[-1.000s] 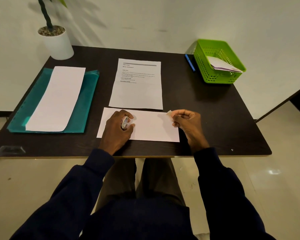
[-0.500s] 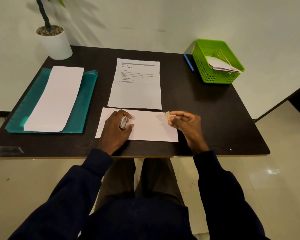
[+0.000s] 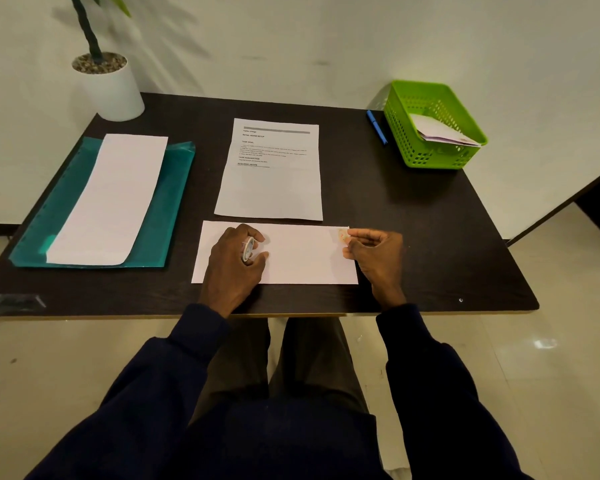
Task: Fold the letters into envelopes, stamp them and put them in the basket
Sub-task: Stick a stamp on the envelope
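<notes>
Stamp [image 3: 342, 234] pinched in right-hand fingers [image 3: 355, 233] at envelope [image 3: 302, 254] corner | left fingers [image 3: 257, 237] grip roll [image 3: 248, 248]

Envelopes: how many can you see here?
2: one envelope flat under both hands at the table's near edge, one in the green basket; more may hide beneath it.

I see bare bench [image 3: 413, 216] running from the envelope's [image 3: 302, 258] right end up to the green basket [image 3: 430, 157], so that lane is open. Only the blue pen [image 3: 377, 127] lies just beside the basket's left wall, and the printed sheet [image 3: 271, 188] fills the middle.
</notes>
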